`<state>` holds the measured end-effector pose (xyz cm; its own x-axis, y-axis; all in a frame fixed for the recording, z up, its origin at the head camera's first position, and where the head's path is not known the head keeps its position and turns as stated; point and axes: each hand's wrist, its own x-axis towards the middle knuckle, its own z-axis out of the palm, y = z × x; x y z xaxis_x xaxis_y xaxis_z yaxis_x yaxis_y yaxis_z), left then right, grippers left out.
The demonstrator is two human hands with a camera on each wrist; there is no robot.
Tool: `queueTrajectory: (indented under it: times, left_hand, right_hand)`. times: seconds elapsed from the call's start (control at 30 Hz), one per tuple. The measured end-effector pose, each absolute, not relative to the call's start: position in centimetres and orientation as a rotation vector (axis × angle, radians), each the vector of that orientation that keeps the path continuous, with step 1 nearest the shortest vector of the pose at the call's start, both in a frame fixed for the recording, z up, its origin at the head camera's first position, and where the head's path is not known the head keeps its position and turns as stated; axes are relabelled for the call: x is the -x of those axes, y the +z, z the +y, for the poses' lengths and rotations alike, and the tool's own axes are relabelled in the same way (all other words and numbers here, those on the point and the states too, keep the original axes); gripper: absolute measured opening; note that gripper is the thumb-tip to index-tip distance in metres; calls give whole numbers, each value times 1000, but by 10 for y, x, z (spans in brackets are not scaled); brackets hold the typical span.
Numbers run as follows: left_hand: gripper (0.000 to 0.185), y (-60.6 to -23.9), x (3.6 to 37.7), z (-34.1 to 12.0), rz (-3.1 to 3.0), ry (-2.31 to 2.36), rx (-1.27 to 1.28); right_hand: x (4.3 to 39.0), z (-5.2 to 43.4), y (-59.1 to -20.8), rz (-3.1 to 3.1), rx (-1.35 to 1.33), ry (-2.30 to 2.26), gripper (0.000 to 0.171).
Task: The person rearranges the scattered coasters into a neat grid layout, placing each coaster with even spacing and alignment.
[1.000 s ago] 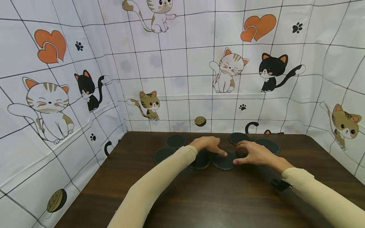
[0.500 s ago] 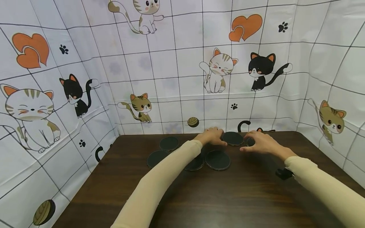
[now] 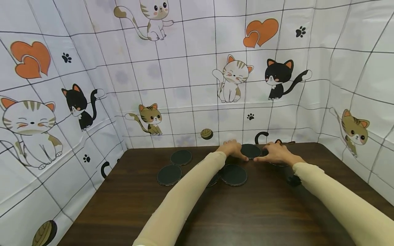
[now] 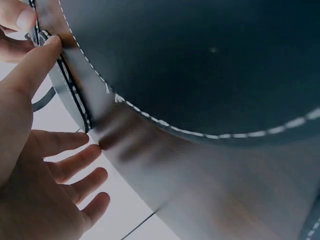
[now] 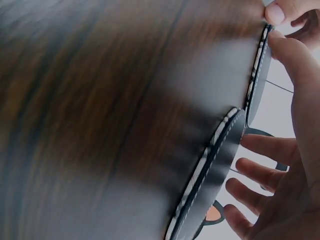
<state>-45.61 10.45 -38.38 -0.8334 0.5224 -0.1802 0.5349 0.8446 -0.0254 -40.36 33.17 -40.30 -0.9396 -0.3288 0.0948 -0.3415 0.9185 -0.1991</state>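
Left hand and right hand closed in around the rear middle dark disc at the table's back edge. Thumbs met its near rim, fingers loosely spread; couldn't tell if gripped firmly.

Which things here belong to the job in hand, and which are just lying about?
In the job, it seems: back disc, with left hand and right hand at its edge.

Apparently just lying about: rightmost disc, partly hidden; four other dark discs.
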Motion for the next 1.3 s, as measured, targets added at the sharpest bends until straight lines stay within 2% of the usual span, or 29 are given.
queueTrajectory:
  times: [0.57,0.97,1.3]
  left_hand:
    - [57,-380,458,101,2876,27,-855]
    - [58,-385,460,101,2875,165,-804]
    - [59,-388,466,101,2861,166,-895]
  right_hand:
    - [417,323,-413,-2927,-561,366,88]
    - [421,326,-415,-2911,-572,375,86]
    - [422,328,-418,-2900,-571,410,83]
